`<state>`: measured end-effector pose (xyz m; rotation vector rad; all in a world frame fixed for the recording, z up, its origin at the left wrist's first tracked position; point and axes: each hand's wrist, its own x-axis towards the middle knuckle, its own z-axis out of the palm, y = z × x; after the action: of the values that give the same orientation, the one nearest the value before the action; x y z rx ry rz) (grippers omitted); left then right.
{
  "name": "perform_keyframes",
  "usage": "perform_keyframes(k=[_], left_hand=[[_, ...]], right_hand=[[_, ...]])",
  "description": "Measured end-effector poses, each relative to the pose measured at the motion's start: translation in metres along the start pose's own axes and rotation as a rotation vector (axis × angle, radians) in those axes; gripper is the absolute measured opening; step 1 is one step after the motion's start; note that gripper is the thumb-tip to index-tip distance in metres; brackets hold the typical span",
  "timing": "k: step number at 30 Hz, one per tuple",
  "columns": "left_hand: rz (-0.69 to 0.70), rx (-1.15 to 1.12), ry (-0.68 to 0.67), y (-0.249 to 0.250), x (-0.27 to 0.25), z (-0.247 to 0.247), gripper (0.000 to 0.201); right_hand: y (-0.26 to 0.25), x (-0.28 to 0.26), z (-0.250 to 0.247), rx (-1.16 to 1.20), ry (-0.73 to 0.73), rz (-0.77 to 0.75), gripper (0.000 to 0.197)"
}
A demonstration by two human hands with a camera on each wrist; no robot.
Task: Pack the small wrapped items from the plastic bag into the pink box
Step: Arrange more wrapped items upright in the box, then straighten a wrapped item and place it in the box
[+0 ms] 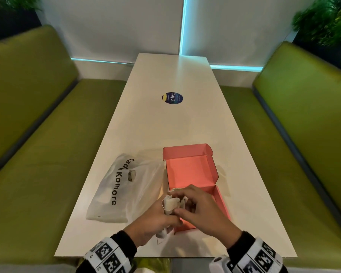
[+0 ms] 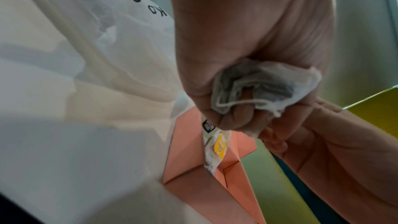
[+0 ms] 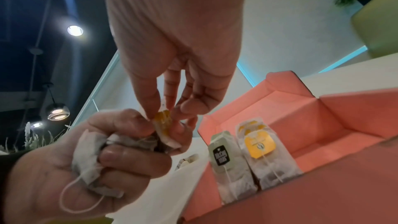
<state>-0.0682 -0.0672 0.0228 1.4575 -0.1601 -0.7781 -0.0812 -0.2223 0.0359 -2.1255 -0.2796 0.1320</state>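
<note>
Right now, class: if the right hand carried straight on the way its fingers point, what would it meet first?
The bunch of tea bags gripped by the left hand; the right hand already pinches one yellow tag there.

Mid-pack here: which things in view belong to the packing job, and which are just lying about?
Belong to the job:
pink box, open
plastic bag left of it
tea bags already standing in the box
bunch of tea bags gripped by left hand
yellow-tagged tea bag pinched by right hand

Just lying about:
round sticker on the table
green benches
</note>
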Motion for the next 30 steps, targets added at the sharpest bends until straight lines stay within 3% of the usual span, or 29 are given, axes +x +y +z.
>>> perform_keyframes(k=[5,12,14,17,20,23,26,30], left_hand=[[-0.022,-0.152,-0.027,-0.001,-0.002,-0.005,0.048],[-0.069,-0.224,-0.019,-0.007,-0.003,-0.008,0.065],[-0.055,-0.235,-0.025,-0.007,-0.003,-0.008,0.058],[-0.019,-0.244,-0.004,-0.004,-0.004,-0.009,0.026],[0.003,-0.264,0.054,-0.004,-0.004,-0.009,0.011],[0.016,-0.26,0.114,-0.005,-0.005,-0.006,0.01],[0.008,-0.241,0.193,-0.005,-0.004,-0.004,0.009],[-0.01,-0.165,0.254,-0.006,-0.002,-0.004,0.023]], right_hand=[[0.001,-0.001,-0.007,0.184,-0.058,0.09,0.031],[0.0,-0.003,-0.004,0.17,-0.057,0.095,0.025],[0.004,-0.003,-0.002,0.209,-0.022,0.116,0.023],[0.005,-0.001,-0.004,0.341,0.008,0.179,0.019],[0.003,-0.001,-0.009,0.445,0.022,0.235,0.017],[0.003,-0.001,-0.009,0.472,0.038,0.275,0.02],[0.006,-0.002,-0.004,0.441,0.149,0.284,0.023],[0.004,-0.006,0.002,0.331,0.153,0.245,0.029]])
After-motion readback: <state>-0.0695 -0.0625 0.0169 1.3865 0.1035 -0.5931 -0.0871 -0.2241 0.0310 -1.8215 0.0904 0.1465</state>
